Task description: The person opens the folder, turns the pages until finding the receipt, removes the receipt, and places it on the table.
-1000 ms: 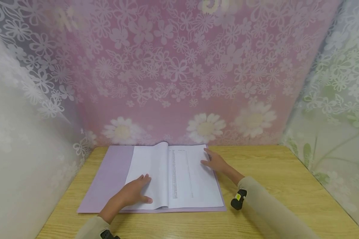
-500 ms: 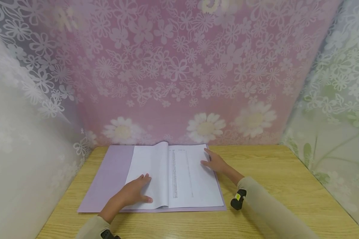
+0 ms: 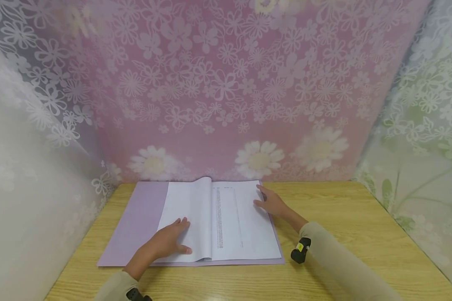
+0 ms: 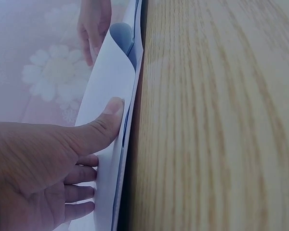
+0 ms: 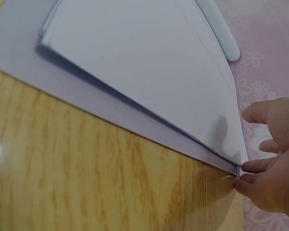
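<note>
A lilac folder (image 3: 145,213) lies spread on the table with white sheets inside. Its right-hand page (image 3: 250,225) bears a narrow printed column of small text, too small to read. The turned left-hand page (image 3: 199,209) bulges up in a curve beside the fold. My left hand (image 3: 167,241) rests on that turned page, fingers extended and thumb apart; the left wrist view shows its thumb (image 4: 103,126) on the paper near the lower edge. At the upper right corner, my right hand (image 3: 273,203) touches the edge of the sheets and folder with spread fingers (image 5: 255,166).
The wooden table (image 3: 335,234) extends to the right of the folder and in front of it. A pink flowered backdrop (image 3: 226,104) rises right behind the folder. Pale flowered side panels (image 3: 433,167) stand at left and right.
</note>
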`<state>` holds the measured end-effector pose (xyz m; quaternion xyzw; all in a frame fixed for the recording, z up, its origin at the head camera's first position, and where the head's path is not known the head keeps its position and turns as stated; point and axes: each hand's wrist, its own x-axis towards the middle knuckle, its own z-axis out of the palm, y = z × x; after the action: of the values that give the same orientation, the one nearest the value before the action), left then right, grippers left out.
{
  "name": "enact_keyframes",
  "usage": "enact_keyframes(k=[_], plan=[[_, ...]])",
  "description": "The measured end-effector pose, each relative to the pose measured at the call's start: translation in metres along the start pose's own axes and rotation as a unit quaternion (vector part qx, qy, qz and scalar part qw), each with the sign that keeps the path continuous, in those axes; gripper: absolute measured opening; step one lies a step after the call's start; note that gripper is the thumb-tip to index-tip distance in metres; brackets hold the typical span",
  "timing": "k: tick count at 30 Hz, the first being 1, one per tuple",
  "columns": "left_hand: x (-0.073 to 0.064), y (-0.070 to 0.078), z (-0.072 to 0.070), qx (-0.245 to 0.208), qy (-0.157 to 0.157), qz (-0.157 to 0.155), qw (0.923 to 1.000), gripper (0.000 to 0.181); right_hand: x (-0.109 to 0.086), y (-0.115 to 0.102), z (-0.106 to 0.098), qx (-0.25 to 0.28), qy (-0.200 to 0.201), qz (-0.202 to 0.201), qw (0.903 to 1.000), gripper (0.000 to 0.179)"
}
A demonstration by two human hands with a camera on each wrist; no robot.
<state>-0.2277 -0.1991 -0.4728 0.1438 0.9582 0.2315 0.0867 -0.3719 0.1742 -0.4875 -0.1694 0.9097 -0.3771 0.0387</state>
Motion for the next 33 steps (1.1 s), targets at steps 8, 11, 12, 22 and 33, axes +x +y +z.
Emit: enact_keyframes(k=[8, 11, 12, 22, 33], plan=[[-0.0002, -0.0004, 0.0011, -0.005, 0.0, 0.002, 1.0, 0.095, 0.0011, 0.0029, 0.0012, -0.006, 0.007, 0.004, 1.0, 0.068], [0.0001, -0.0004, 0.0007, -0.003, -0.001, 0.001, 1.0, 0.096, 0.0008, 0.0026, 0.0009, -0.007, 0.008, 0.004, 0.9999, 0.067], [0.0002, -0.0003, 0.0004, -0.004, -0.001, 0.001, 1.0, 0.096, 0.0008, 0.0023, 0.0008, -0.008, 0.009, 0.003, 0.9999, 0.066], [-0.0002, 0.0005, -0.0008, -0.001, 0.0, 0.004, 1.0, 0.095, 0.0001, 0.0038, 0.0001, -0.007, 0.012, -0.014, 0.9998, 0.062], [0.0001, -0.0016, 0.0013, -0.001, 0.003, 0.003, 1.0, 0.095, -0.0004, 0.0054, 0.0006, -0.019, 0.012, -0.01, 0.9997, 0.061]])
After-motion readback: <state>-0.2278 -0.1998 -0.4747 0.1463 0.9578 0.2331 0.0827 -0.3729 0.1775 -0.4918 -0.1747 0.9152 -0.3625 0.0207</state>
